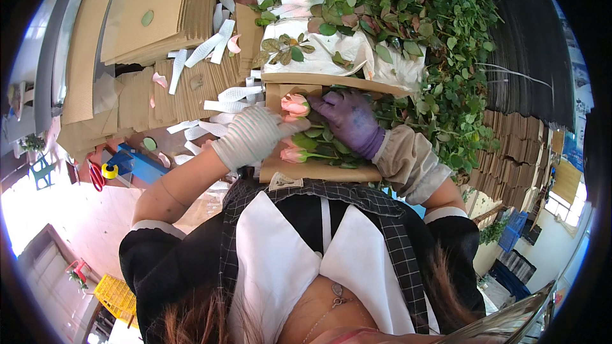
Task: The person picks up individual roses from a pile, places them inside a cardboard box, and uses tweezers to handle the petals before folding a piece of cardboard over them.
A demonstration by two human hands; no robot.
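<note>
Two pink roses, an upper rose (294, 106) and a lower rose (293, 151), lie with their heads to the left on a sheet of brown cardboard (312, 172) close to my body. My left hand (250, 137), in a pale striped glove, reaches in from the left; a finger stretches out between the two blooms, and its other fingers are partly hidden. From the right, my right hand (349, 122) in a purple glove curls its fingers at the green stem just behind the upper bloom. Leaves and stems run rightward under and below that hand.
White foam-net sleeves (233, 93) lie scattered left of the cardboard. Stacked cardboard (143, 13) stands at far left. A heap of leafy rose stems (408, 6) fills the far right, beside white cloth (331, 48). Red scissors (96, 177) and yellow tape (109, 171) lie at left.
</note>
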